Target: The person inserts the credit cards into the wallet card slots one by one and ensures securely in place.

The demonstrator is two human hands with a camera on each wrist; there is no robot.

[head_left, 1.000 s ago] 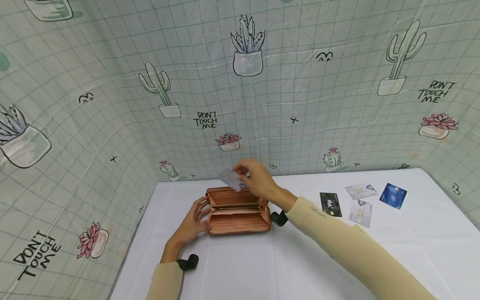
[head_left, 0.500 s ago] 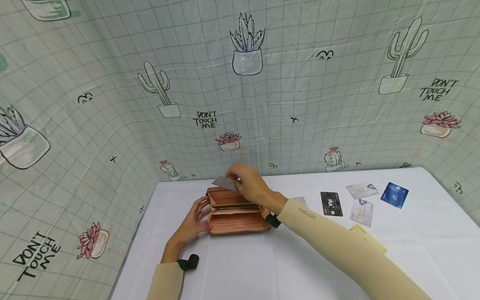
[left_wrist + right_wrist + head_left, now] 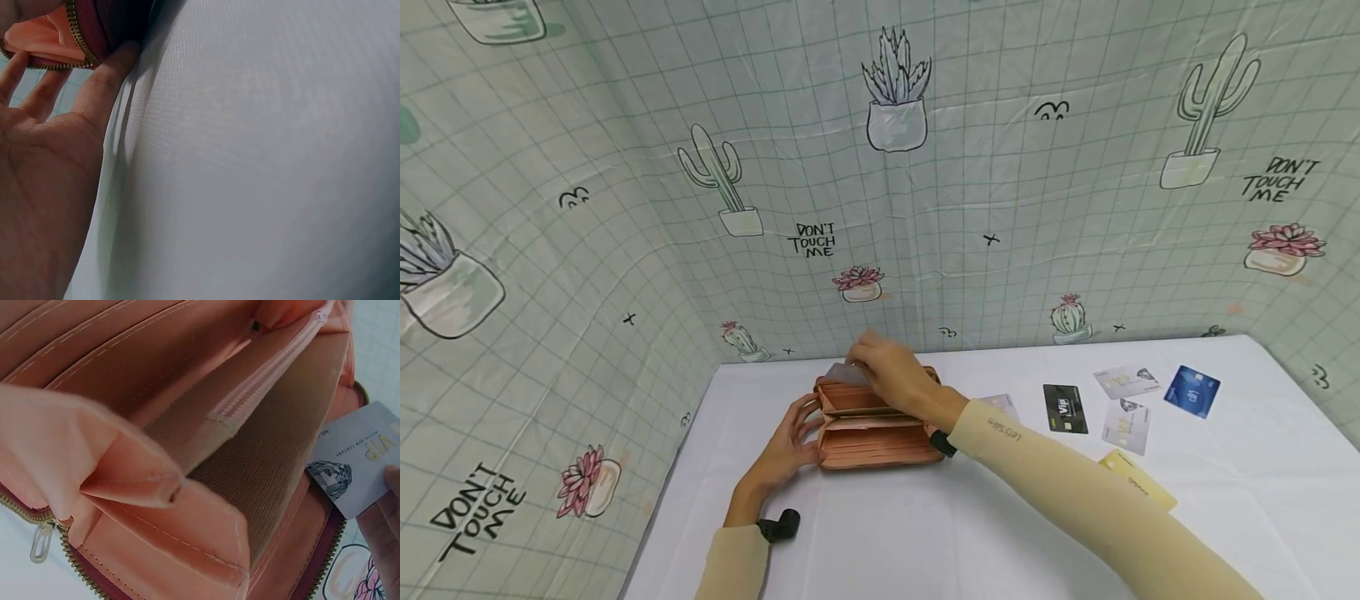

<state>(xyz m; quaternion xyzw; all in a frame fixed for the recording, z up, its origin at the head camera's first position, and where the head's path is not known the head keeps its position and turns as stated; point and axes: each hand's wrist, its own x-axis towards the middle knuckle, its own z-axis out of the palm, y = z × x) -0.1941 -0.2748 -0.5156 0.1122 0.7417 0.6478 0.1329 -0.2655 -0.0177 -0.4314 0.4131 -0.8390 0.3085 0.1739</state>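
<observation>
An orange zip-around wallet (image 3: pixel 877 447) lies spread on the white table, its sections facing up. My left hand (image 3: pixel 784 443) grips its left end, with the fingertips (image 3: pixel 107 78) at the zipped edge in the left wrist view. Above the far section, my right hand (image 3: pixel 897 379) pinches a silver VIP card (image 3: pixel 364 455). In the right wrist view the card's diamond-printed corner sits at the far inner wall, beside the zipped middle divider (image 3: pixel 269 375). Whether that corner is inside a slot, I cannot tell.
To the right lie a black VIP card (image 3: pixel 1065 408), two silver cards (image 3: pixel 1126 381), a blue card (image 3: pixel 1192 391), and a yellow card (image 3: pixel 1138 478) partly under the right sleeve. Another pale card (image 3: pixel 1002 406) shows behind that forearm. A patterned cloth backdrop (image 3: pixel 962 292) rises behind the table.
My right hand has moved slightly left and turned, bringing the silver card down to the wallet's far section. The right forearm's shift uncovers the yellow card. My left hand stays in place.
</observation>
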